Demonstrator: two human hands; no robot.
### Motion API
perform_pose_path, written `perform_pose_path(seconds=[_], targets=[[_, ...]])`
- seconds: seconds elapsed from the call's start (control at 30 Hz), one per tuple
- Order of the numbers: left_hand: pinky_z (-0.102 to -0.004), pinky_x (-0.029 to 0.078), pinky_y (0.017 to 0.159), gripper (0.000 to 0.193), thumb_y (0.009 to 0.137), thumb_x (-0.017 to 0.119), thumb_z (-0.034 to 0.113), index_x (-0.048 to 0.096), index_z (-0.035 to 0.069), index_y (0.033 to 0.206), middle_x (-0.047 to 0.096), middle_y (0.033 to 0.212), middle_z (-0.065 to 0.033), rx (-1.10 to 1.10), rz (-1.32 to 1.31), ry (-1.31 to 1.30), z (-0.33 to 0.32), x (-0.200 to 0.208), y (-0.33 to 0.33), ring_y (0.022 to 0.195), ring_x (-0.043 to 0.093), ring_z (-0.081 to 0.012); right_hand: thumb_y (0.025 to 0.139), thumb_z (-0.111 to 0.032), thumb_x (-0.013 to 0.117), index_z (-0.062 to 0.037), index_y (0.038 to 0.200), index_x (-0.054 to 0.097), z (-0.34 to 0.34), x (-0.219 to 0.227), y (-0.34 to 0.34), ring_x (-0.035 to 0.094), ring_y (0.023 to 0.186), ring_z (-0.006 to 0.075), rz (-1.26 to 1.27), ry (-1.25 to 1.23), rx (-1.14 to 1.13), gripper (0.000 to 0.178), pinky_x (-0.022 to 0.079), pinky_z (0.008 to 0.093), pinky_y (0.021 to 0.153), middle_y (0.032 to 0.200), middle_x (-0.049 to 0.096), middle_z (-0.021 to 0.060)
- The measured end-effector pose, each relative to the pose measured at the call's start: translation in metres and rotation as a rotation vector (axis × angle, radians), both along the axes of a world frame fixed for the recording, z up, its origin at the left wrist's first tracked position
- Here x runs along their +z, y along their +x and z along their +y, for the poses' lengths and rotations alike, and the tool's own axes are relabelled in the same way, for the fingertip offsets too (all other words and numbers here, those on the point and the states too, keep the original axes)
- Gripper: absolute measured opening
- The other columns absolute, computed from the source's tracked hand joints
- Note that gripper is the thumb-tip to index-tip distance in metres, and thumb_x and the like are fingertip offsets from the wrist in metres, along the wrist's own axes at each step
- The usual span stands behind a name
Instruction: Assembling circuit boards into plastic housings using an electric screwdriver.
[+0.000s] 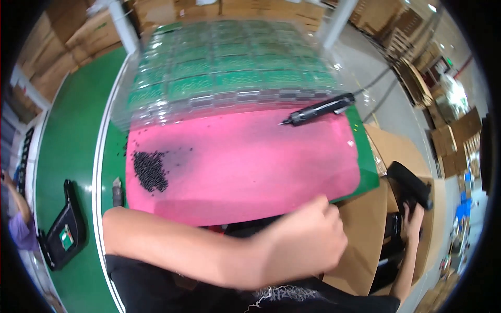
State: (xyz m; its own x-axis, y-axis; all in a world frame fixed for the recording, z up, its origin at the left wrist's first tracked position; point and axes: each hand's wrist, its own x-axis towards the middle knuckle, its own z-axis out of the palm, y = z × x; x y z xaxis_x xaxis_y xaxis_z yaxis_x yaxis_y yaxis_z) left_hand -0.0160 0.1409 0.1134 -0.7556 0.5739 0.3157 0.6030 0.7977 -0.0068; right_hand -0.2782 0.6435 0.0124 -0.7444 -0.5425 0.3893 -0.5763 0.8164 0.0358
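Note:
My left forearm crosses in front of me, and my left hand [313, 235] is above the pink mat's [250, 156] front right corner. Its fingers are curled closed, and anything inside them is hidden. On the right, my right hand [414, 219] reaches into an open cardboard box [360, 237]. There its fingers close on the lower end of a black curved plastic part [409, 182], which stands tilted at the box's far side. More black parts [389, 266] lie in the box below that hand.
A pile of small black screws [151, 171] lies at the mat's left. A black electric screwdriver [321, 109] rests at its far right. Behind stand stacked clear trays with green circuit boards [224, 68]. A black housing [65, 229] lies on the green surface, near another person [22, 224].

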Motion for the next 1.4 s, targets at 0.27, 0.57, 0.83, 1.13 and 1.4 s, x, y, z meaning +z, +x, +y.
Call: perform_pose_path(seconds=[0.27,0.57,0.83,1.13,1.4], targets=[[-0.0413,0.052,0.077,0.018,0.091,0.064,0.022,0.065,0.005,0.093,0.065,0.087,-0.0097,0.482,-0.058,0.214,-0.133,-0.067,-0.017,0.088,0.065,-0.0284,0.07,-0.003,0.069,-0.0042,0.087,0.054,-0.264,0.045,0.074,0.056,0.073,0.0305,-0.165,0.115,0.714,0.023,0.049,0.0376,0.062,0.081,0.051,0.0113],[-0.0442,0.052,0.083,0.028,0.097,0.059,0.027,0.064,0.003,0.11,0.066,0.101,-0.0148,0.581,-0.082,0.773,-0.175,-0.108,-0.008,0.097,0.064,-0.0339,0.086,-0.036,0.07,-0.0092,0.077,0.058,-0.458,0.057,0.131,0.059,0.065,0.0163,-0.375,0.422,1.431,0.031,0.046,0.0311,0.05,0.07,0.052,0.0015],[-0.0427,0.054,0.075,0.023,0.082,0.07,0.018,0.063,0.002,0.098,0.061,0.091,-0.0111,0.532,-0.097,0.647,-0.176,-0.119,0.012,0.09,0.063,-0.0306,0.075,-0.013,0.063,-0.0035,0.054,0.053,-0.68,0.072,0.049,0.056,0.048,0.0361,0.015,-0.132,1.284,0.025,0.047,0.0441,0.047,0.051,0.052,0.0145],[-0.0337,0.049,0.068,0.024,0.077,0.074,0.016,0.067,0.007,0.099,0.061,0.089,-0.003,0.527,0.024,0.609,-0.178,-0.127,0.01,0.087,0.06,-0.0213,0.092,-0.031,0.05,-0.0123,0.139,0.052,-0.922,0.022,0.01,0.036,0.143,0.0281,-0.1,0.126,0.748,0.051,0.034,0.0498,0.115,0.158,0.034,0.0089],[-0.0351,0.049,0.073,0.022,0.083,0.072,0.018,0.068,0.006,0.101,0.063,0.093,-0.0031,0.524,-0.012,0.606,-0.18,-0.126,0.008,0.089,0.06,-0.0214,0.093,-0.019,0.046,-0.0017,0.151,0.034,-0.962,0.013,0.013,0.02,0.15,0.0323,-0.031,0.167,0.679,0.062,0.019,0.0531,0.121,0.163,0.024,0.0092]])
